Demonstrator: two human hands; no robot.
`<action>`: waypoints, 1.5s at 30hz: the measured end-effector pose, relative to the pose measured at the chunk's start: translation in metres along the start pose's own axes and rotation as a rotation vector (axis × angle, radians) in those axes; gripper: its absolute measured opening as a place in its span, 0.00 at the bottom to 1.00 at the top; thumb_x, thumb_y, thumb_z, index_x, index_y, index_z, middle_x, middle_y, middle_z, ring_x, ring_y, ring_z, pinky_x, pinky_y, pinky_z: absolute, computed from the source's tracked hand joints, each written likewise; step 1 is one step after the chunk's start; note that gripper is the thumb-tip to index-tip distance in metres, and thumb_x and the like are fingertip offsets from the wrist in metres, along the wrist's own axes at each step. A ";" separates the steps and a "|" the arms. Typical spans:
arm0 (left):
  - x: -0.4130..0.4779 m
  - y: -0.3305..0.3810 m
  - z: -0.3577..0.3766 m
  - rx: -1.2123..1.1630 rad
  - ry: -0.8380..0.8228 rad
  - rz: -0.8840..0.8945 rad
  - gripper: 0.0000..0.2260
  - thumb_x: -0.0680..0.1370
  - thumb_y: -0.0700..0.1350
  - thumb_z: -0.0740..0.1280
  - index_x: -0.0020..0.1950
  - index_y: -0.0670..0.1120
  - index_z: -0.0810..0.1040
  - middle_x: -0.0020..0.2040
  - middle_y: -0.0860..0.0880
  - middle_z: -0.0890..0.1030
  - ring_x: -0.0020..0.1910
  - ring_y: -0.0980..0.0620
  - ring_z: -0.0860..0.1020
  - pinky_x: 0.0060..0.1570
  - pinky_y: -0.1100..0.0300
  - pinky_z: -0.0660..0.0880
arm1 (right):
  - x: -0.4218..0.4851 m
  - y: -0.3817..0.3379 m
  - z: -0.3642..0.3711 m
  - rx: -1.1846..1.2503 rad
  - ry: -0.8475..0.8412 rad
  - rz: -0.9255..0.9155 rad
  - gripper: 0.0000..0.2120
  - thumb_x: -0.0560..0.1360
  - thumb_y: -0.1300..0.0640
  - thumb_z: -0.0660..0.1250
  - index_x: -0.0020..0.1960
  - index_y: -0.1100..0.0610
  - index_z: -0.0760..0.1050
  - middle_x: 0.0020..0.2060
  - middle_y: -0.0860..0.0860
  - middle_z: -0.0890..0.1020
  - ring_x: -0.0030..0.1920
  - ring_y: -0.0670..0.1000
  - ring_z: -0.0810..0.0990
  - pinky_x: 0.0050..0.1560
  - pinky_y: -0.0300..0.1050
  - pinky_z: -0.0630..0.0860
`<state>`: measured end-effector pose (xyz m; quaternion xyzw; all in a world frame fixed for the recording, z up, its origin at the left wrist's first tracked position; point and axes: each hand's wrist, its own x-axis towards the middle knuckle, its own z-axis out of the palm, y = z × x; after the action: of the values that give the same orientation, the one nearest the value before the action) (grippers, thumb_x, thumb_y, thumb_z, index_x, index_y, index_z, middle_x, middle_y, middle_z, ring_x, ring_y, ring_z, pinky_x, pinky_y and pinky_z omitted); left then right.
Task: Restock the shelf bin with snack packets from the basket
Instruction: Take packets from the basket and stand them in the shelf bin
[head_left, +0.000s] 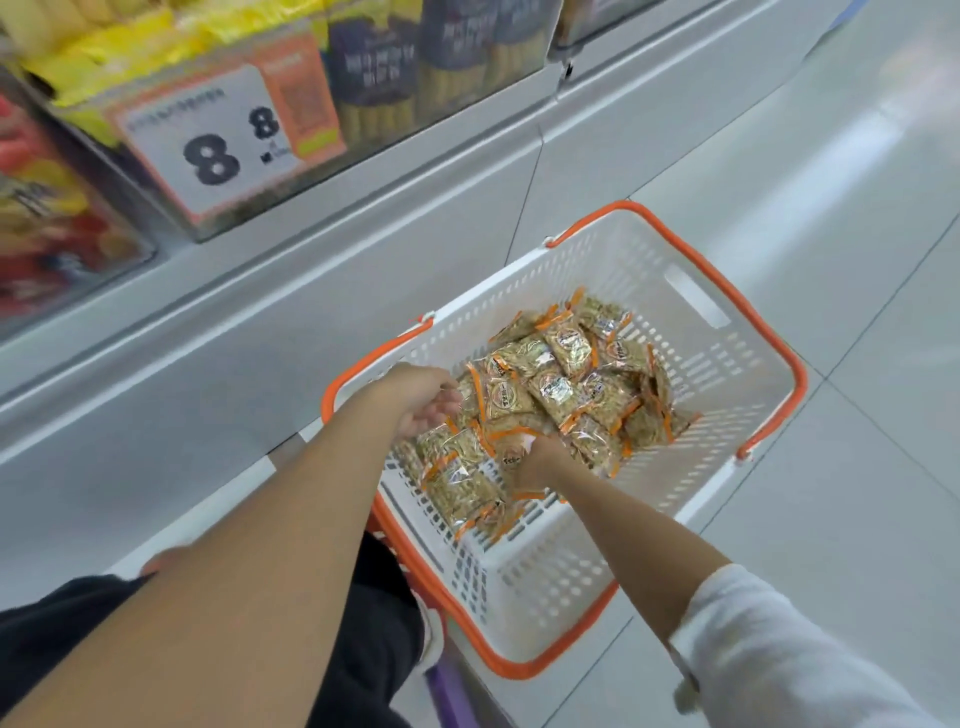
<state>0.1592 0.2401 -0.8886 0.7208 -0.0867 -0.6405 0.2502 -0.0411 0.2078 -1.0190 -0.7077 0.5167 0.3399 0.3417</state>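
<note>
A white perforated basket (727, 364) with orange rim and handles stands on the floor beside the shelf unit. Several clear snack packets (561, 384) with orange-edged seals lie heaped inside it. My left hand (423, 397) reaches over the near-left rim, fingers loosely curled just above the packets, holding nothing that I can see. My right hand (537, 462) is down in the pile, its fingers curled round a snack packet (511, 449). The clear shelf bin (234, 150) with a price card reading 8 sits up at the left.
The grey shelf base (260, 322) runs diagonally along the left of the basket. Above it stand yellow packs (119, 52) and dark packs (415, 57); red packs (41, 218) fill the far-left bin. Pale tiled floor (857, 208) extends to the right. My dark-clad legs (374, 623) are below.
</note>
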 end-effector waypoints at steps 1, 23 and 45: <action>-0.001 0.002 0.001 0.028 0.011 0.011 0.09 0.77 0.38 0.67 0.56 0.39 0.79 0.36 0.47 0.81 0.29 0.56 0.77 0.29 0.67 0.74 | -0.006 0.002 -0.008 0.059 -0.089 0.032 0.09 0.78 0.58 0.64 0.58 0.54 0.73 0.46 0.58 0.80 0.45 0.53 0.80 0.51 0.43 0.74; -0.310 0.120 -0.106 0.206 0.247 0.915 0.08 0.70 0.34 0.76 0.47 0.39 0.82 0.34 0.49 0.81 0.26 0.61 0.79 0.31 0.70 0.77 | -0.349 -0.153 -0.272 0.713 0.297 -0.814 0.09 0.76 0.61 0.70 0.56 0.58 0.79 0.45 0.52 0.84 0.43 0.48 0.82 0.42 0.37 0.79; -0.497 0.201 -0.374 0.325 0.732 1.034 0.08 0.78 0.42 0.69 0.56 0.43 0.80 0.48 0.45 0.83 0.43 0.53 0.81 0.39 0.64 0.80 | -0.457 -0.467 -0.382 0.567 0.583 -1.088 0.12 0.73 0.64 0.74 0.55 0.64 0.78 0.45 0.57 0.82 0.40 0.50 0.81 0.41 0.41 0.81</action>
<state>0.4787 0.3821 -0.3365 0.7862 -0.4273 -0.1294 0.4273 0.3506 0.2260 -0.3714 -0.8125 0.2273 -0.2337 0.4833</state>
